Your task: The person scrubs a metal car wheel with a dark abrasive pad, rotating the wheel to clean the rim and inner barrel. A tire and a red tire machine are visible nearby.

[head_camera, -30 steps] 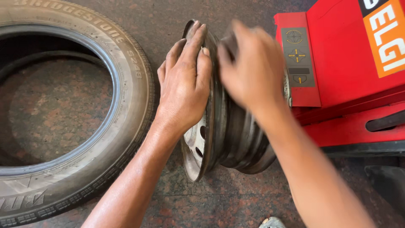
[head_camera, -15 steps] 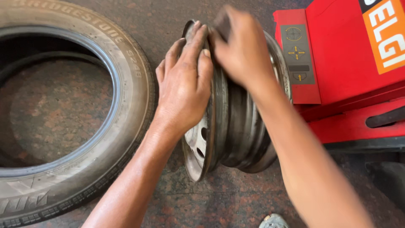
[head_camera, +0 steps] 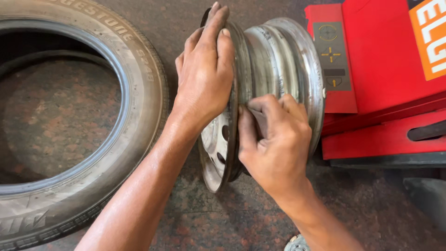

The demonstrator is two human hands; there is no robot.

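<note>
Two big items flank the work: black rubber tyre [head_camera: 69,125] lying flat on the speckled stone floor [head_camera: 223,218] at 9 o'clock, red metal machine with a small arrow panel [head_camera: 385,79] at 3 o'clock. Bare grey steel wheel rim [head_camera: 274,69] stands upright on edge between them, centre frame, disc face with round holes turned toward the tyre, far flange just beside or touching the machine — can't tell which.

Left hand [head_camera: 204,79] is spread flat, fingers straight, palm against the rim's left flange at 12 o'clock, bracing it; no closed grip. Right hand [head_camera: 274,144] is curled at 6 o'clock on the barrel, thumb and fingertips pinching what looks like a small dark scrap pressed to the metal; what it is I can't tell.

Judgement: to do this well, keep the left palm firm so the rim doesn't roll or tip, and work the right hand along the barrel grooves with even pressure.

Obstructions: machine crowds the right flange, little knuckle room there. Tyre limits leftward roll. Grey shoe tip [head_camera: 297,244] at 6 o'clock, near the rim's foot.
</note>
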